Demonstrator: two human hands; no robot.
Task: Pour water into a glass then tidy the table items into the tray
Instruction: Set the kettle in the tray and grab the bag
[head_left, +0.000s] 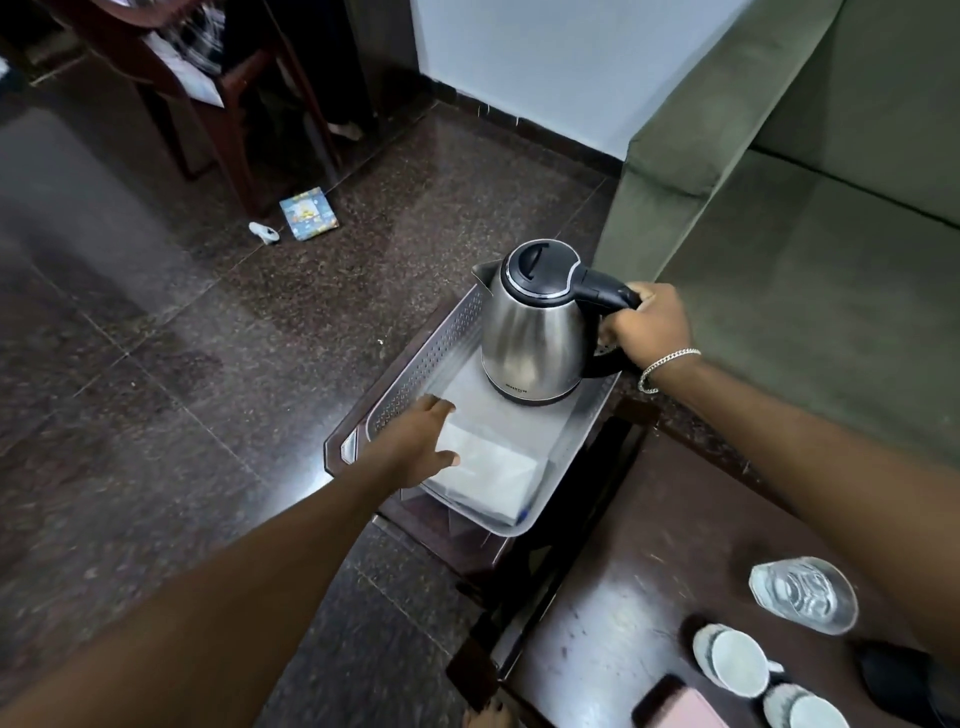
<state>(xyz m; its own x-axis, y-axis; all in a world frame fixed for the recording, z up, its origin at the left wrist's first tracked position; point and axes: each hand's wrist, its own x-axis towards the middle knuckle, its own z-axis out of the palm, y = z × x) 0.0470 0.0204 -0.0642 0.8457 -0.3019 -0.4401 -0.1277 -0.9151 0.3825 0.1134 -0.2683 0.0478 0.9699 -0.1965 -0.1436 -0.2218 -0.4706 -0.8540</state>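
Note:
A steel electric kettle (532, 343) with a black lid stands upright at the far end of a metal tray (415, 364). My right hand (647, 325) is closed around its black handle. My left hand (415, 441) rests with fingers spread on a white folded paper packet (493, 473) lying in the near part of the tray. A clear glass (802, 595) holding water stands on the dark wooden table (623, 597) at the lower right. Beside it sit two white cups (737, 662) on saucers.
The tray sits on a small dark stand next to a green sofa (805, 208). A pink-cased phone (675, 706) lies at the table's near edge. A dark object (898, 675) sits at the far right. On the granite floor lie a small booklet (309, 213) and a white item (265, 233) near wooden chair legs.

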